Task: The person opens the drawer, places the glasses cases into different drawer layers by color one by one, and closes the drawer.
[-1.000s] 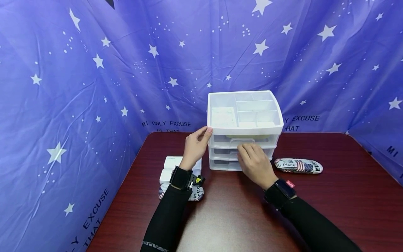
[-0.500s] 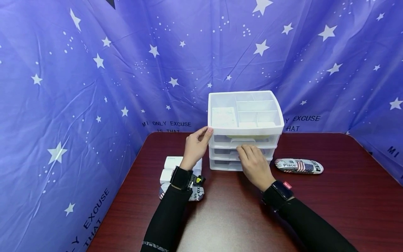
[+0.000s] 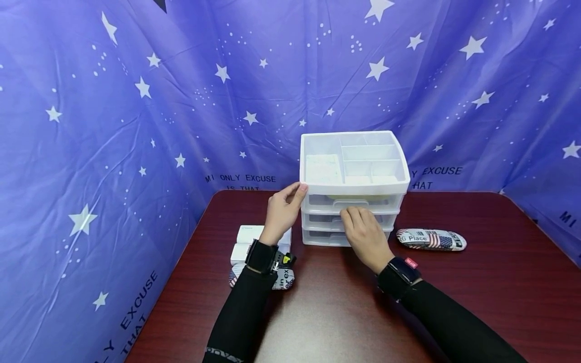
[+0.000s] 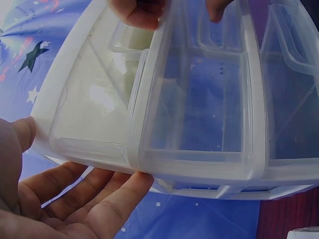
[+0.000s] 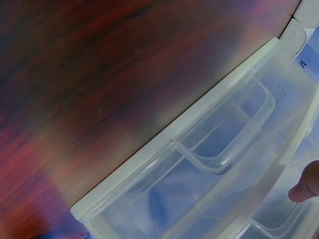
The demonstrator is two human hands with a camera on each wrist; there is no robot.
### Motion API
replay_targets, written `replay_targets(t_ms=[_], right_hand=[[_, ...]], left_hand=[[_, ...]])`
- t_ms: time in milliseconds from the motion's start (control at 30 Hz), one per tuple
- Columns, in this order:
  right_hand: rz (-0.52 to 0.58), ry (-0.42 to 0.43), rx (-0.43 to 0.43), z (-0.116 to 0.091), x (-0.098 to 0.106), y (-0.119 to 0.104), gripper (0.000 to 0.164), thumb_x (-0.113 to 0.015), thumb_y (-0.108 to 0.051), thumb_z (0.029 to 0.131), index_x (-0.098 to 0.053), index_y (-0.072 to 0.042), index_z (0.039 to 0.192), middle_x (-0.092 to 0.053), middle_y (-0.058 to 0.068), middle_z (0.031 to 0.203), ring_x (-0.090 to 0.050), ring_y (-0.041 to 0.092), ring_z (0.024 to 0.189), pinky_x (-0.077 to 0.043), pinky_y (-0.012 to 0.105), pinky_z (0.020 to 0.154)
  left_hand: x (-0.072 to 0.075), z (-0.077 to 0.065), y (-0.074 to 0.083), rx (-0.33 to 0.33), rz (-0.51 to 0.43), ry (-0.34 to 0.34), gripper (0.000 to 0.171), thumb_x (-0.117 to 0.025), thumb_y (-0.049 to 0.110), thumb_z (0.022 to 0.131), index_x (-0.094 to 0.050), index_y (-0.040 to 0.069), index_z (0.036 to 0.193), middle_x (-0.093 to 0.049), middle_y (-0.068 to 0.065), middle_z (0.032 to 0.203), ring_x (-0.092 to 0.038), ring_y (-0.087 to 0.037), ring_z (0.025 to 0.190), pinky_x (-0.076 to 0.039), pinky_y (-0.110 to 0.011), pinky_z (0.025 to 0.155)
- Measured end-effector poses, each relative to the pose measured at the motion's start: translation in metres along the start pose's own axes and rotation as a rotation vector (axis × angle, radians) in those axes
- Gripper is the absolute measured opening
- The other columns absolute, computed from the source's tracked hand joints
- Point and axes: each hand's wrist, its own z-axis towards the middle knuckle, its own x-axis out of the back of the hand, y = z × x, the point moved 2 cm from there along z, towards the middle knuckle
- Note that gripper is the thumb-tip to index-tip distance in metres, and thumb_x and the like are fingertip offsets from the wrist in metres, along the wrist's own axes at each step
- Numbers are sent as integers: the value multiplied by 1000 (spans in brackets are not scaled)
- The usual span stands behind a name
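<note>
A white plastic drawer organizer with clear drawers stands at the table's back, all three drawers pushed in. My left hand grips its upper left front corner. In the left wrist view, that thumb lies along the top edge and the fingers press the side. My right hand is at the front, curled fingers at the lower edge of the top drawer's handle. Its thumb is beside the middle drawer's handle. Something yellowish shows in the top drawer. In the right wrist view, the bottom drawer's handle is uncovered.
White boxes lie left of the organizer, behind my left wrist. A printed glasses case sits in front of them, partly under the sleeve. Another printed case lies to the right. A blue star-patterned curtain hangs behind the table.
My right wrist has shifted slightly left while its fingers stay at the drawer front. The left hand and the organizer have kept their places.
</note>
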Motion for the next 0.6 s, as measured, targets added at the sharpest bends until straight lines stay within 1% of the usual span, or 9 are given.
replay_targets(t_ms=[333, 600], right_hand=[[-32, -1, -5, -1, -3, 0, 31, -26, -2, 97, -53, 10, 103, -53, 23, 96, -50, 37, 82, -44, 44, 71], [-15, 5, 23, -1, -1, -1, 31, -27, 0, 94, -55, 12, 103, -54, 23, 96, -51, 37, 83, -45, 45, 74]], left_hand=[[-1, -1, 1, -4, 3, -1, 57, -54, 53, 96, -64, 7, 129, -71, -5, 106, -66, -10, 91, -53, -29, 79], [1, 0, 0, -7, 15, 7, 55, -54, 52, 97, -63, 8, 129, -71, -5, 106, -66, -9, 91, -53, -29, 80]])
